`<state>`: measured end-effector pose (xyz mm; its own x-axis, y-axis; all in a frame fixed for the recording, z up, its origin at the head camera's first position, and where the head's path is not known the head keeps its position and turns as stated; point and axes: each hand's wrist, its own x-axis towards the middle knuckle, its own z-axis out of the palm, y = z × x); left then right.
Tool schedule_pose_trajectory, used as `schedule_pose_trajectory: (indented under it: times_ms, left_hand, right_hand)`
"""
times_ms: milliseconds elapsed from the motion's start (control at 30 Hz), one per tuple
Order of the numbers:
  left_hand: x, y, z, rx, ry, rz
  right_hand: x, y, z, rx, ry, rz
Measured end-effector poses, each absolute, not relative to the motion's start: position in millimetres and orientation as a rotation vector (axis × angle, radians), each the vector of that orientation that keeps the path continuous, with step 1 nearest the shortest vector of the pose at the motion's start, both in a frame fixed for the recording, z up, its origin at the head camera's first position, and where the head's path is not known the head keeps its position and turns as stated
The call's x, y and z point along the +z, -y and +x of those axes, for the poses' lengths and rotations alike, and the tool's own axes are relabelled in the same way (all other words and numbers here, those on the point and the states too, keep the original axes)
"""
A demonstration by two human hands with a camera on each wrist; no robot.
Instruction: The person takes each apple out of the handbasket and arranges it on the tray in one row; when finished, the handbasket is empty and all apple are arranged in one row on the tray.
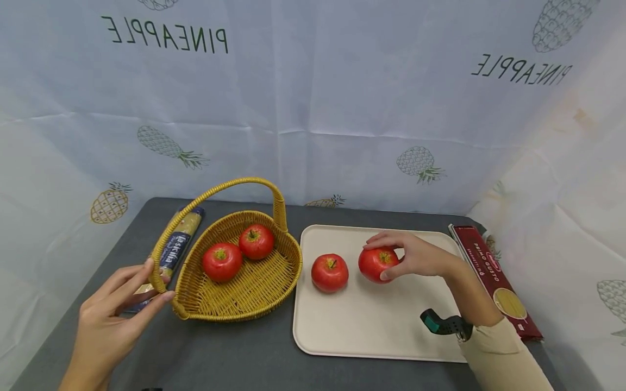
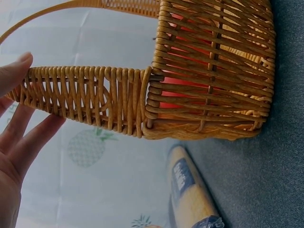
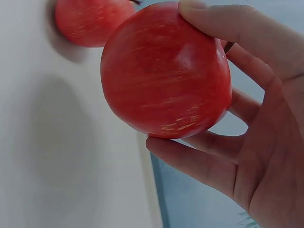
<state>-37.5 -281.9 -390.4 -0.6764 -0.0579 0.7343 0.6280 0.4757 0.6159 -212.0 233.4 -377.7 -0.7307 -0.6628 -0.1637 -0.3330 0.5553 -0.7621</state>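
A yellow-brown wicker basket (image 1: 239, 298) with a tall arched handle holds two red apples, one (image 1: 222, 262) at the left and one (image 1: 256, 241) behind it. My left hand (image 1: 114, 309) pinches the handle low on its left side, thumb on one face and fingers on the other. Over the cream tray (image 1: 371, 331), my right hand (image 1: 415, 255) grips a red apple (image 1: 375, 265) between thumb and fingers. In the right wrist view this apple (image 3: 164, 71) hangs above the tray, its shadow below. Another apple (image 1: 330, 273) sits on the tray just left of it.
Behind the basket's left side lies a pasta packet with a blue label (image 1: 176, 250). A dark red spaghetti packet (image 1: 494, 277) lies along the tray's right edge. A pineapple-print curtain (image 1: 303, 108) hangs behind the dark grey table (image 1: 235, 353).
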Motion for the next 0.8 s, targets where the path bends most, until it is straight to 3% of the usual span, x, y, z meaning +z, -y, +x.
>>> schedule_pose_trajectory:
  times_ms: [800]
  left_hand:
    - [-390.0, 281.8, -37.8, -1.248, 2.011, -0.460]
  right_hand:
    - [-422.4, -232.3, -217.5, -0.987, -2.334, -0.758]
